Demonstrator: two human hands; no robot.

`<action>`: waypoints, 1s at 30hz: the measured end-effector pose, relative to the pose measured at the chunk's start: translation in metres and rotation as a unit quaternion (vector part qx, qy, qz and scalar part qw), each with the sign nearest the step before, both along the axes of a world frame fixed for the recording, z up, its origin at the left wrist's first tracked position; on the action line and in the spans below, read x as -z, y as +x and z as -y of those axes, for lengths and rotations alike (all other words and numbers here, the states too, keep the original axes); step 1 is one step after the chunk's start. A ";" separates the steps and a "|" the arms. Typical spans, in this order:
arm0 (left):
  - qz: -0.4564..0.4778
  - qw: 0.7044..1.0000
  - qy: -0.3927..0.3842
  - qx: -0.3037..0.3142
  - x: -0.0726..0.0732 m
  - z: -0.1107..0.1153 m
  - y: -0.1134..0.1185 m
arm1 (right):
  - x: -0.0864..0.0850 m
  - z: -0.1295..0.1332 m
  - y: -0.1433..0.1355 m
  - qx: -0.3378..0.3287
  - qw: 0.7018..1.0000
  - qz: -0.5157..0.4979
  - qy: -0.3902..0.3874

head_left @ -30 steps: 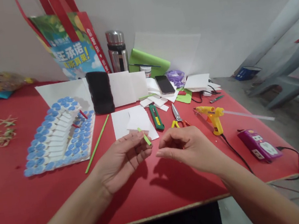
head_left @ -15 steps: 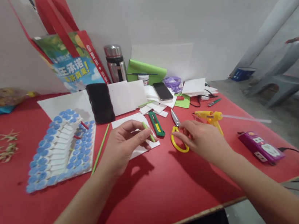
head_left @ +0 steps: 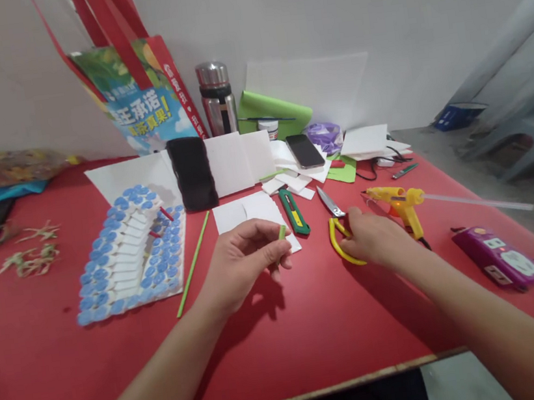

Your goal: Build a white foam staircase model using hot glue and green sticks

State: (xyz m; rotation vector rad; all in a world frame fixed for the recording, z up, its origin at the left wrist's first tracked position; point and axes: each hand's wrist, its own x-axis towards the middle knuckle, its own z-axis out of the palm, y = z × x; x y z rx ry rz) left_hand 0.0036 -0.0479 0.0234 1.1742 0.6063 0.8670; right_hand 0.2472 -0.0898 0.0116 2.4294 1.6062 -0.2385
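Moved since the earlier frame, with the right hand (head_left: 374, 235): rightward, from beside the left hand (head_left: 250, 258) to the scissors (head_left: 330, 203). Touching the handles there with bent fingers; impossible to tell whether gripping or only resting (too much hidden under the palm). Pinching a short green strip (head_left: 282, 231) in the left hand, narrowly, above the bench (head_left: 315, 338), with one end left bare, probably to keep that end in sight. Note the scissors lying with handles nearer the body and blades pointing away, likely for an easy pickup. Note also the knife (head_left: 294, 211) just left of them, perhaps kept within the same reach, and the glue gun (head_left: 408, 207) to the right, probably set there to stay near the socket box (head_left: 501, 258). See the long strip (head_left: 194, 265) just beside the model (head_left: 113, 299), well left, perhaps put there to spare the blue discs a knock (only a guess).
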 end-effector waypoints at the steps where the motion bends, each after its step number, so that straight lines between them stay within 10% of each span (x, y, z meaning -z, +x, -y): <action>1: 0.007 1.000 -0.006 0.003 0.001 0.000 -0.001 | 0.000 0.001 0.005 0.005 1.000 -0.014 -0.015; 7: 0.016 0.998 -0.042 0.034 0.004 0.000 -0.003 | 0.018 0.032 0.037 -0.039 0.990 -0.100 0.097; 13: 0.013 0.999 -0.039 0.032 0.007 0.003 -0.003 | 0.010 0.051 0.023 -0.132 0.836 -0.429 0.317; 20: -0.018 0.999 -0.005 -0.039 0.003 0.006 -0.003 | -0.037 0.010 -0.023 -0.264 0.793 -0.486 0.255; 30: -0.145 0.964 0.210 -0.078 0.007 0.007 -0.010 | -0.011 0.009 -0.027 -0.335 0.799 -0.416 0.277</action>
